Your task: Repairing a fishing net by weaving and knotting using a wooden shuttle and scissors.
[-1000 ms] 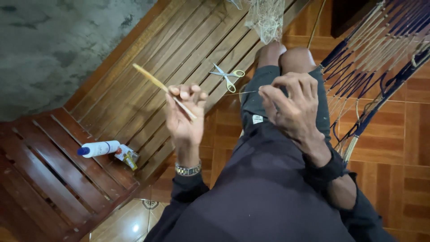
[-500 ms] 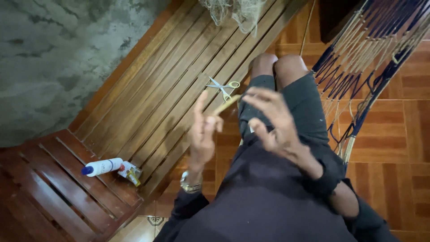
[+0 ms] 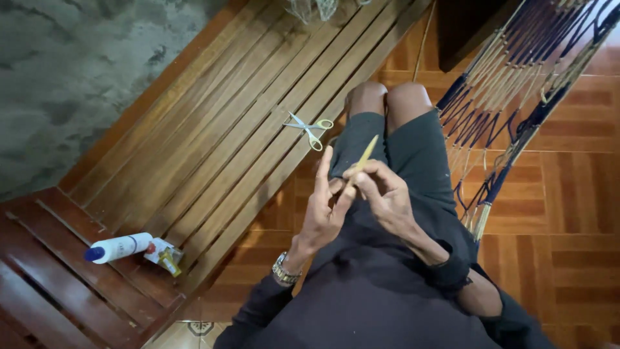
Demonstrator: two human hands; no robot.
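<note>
Hands, left (image 3: 321,216) and right (image 3: 385,194), pinch one yellow stick (image 3: 361,159); one scissors (image 3: 310,127) nearby.

Slatted wooden bench (image 3: 213,129), grey concrete wall (image 3: 71,71), brown tiled floor (image 3: 568,194).

Seated person, head view. Left hand (image 3: 323,216) and right hand (image 3: 384,194) meet over lap, both pinching a thin yellow stick (image 3: 361,161), tip angled up-right. Wristwatch (image 3: 284,270) on left wrist. Scissors (image 3: 310,128) w/ yellow handles lie open on slatted wooden bench (image 3: 213,129). White bottle (image 3: 119,247) w/ blue cap lies at bench's lower-left. Woven hammock (image 3: 516,84) at right.
</note>
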